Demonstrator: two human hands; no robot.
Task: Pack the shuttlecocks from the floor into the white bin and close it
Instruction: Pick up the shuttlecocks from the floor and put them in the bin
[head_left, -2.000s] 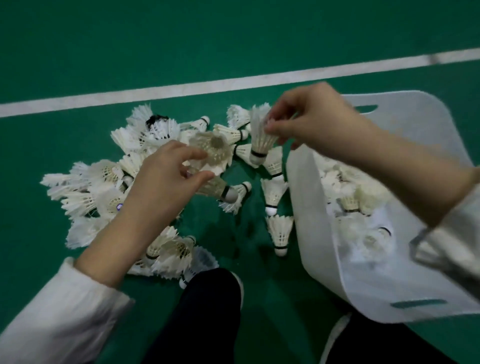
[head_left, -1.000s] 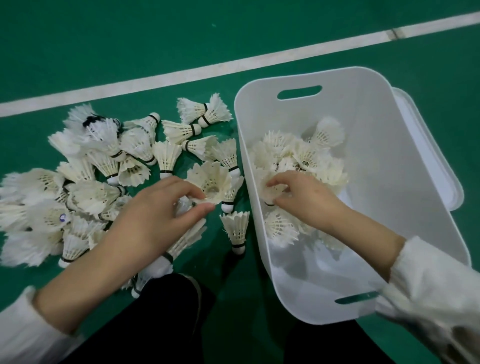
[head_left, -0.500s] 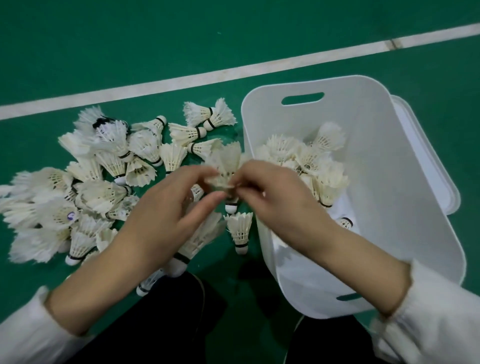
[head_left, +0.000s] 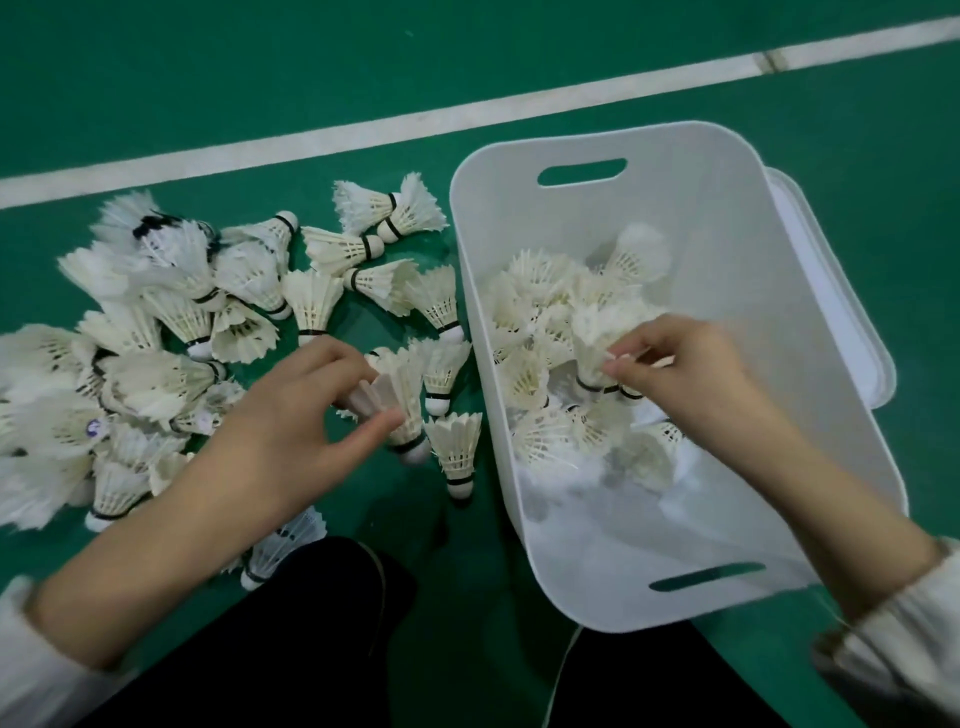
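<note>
Right grip in the bin with one shuttlecock, left grip on the next.

The right hand (head_left: 675, 384) pinches a shuttlecock (head_left: 597, 338) by its feathers between thumb and fingertips. It is now low inside the white bin (head_left: 779, 260), over the heap of shuttlecocks already packed (head_left: 540, 291); half a second ago both hands met at the bin's left rim. The left hand (head_left: 280, 436) has gone back to the floor (head_left: 208, 78), with thumb and forefinger pinching the feathers of a second shuttlecock (head_left: 402, 395) just left of the bin. The loose pile (head_left: 171, 322) lies spread further left, below the white court line (head_left: 467, 114). The bin stands open, and its lid (head_left: 872, 353) shows past its right wall.
</note>
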